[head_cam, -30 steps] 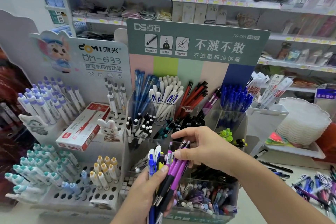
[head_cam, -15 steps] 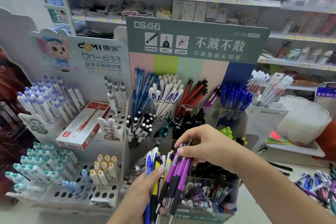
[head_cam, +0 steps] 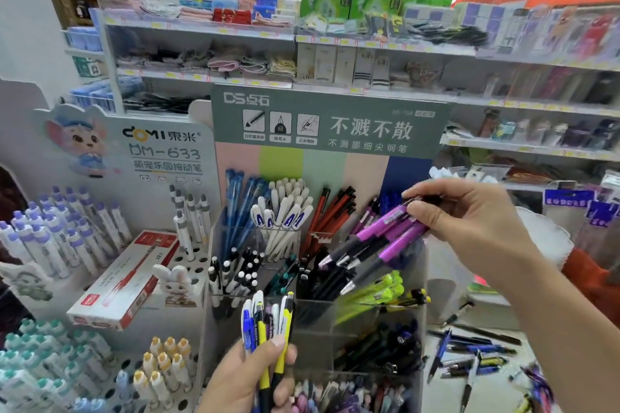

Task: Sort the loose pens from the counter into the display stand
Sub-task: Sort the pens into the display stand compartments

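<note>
Our right hand (head_cam: 469, 225) pinches purple pens (head_cam: 379, 245) over the display stand (head_cam: 315, 318); our left hand (head_cam: 248, 375) grips mixed pens (head_cam: 268, 322) nearer. Loose pens (head_cam: 476, 355) lie right on the bench (head_cam: 446, 392).

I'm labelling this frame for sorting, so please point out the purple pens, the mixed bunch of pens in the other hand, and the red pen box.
purple pens (head_cam: 382, 238): head view, mid-barrel.
mixed bunch (head_cam: 268, 318): head view, upper barrels above the fingers.
red pen box (head_cam: 127, 282): head view, top face.
</note>
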